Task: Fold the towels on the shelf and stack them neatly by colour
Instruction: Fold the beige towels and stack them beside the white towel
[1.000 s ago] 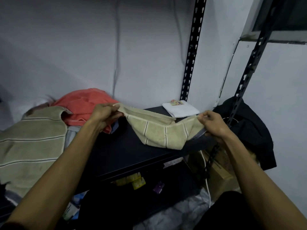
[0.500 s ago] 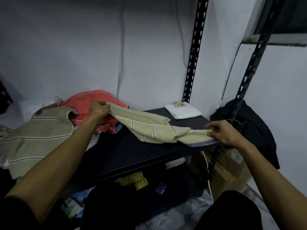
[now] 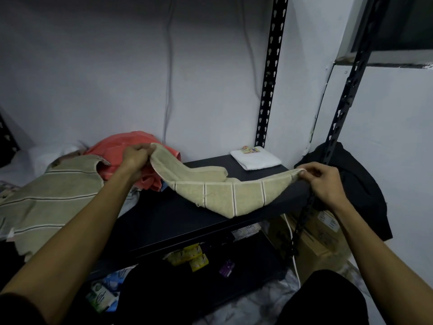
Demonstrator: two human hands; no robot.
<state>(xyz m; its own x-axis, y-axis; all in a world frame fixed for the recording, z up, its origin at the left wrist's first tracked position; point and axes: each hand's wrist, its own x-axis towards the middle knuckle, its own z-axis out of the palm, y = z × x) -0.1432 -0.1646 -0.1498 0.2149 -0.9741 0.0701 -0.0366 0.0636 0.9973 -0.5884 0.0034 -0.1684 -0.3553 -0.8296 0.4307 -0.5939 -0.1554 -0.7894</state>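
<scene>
A beige striped towel (image 3: 225, 195) hangs stretched over the dark shelf (image 3: 164, 219), sagging in the middle and folded along its length. My left hand (image 3: 137, 156) pinches its far-left end, in front of a crumpled orange towel (image 3: 121, 148). My right hand (image 3: 323, 181) pinches the other end at the shelf's right front corner. A second beige striped towel (image 3: 46, 202) lies spread at the left. A folded white towel (image 3: 255, 158) sits at the shelf's back right corner.
Black perforated uprights (image 3: 269, 78) stand at the shelf's right side. A black garment (image 3: 358, 184) hangs on the front upright. Small packets (image 3: 187, 256) lie on the lower shelf, and a cardboard box (image 3: 316, 238) stands on the floor to the right.
The towel was lowered onto the shelf, then lifted again; both hands now hold it taut by its ends, with the right hand raised and the lower fold hanging.
</scene>
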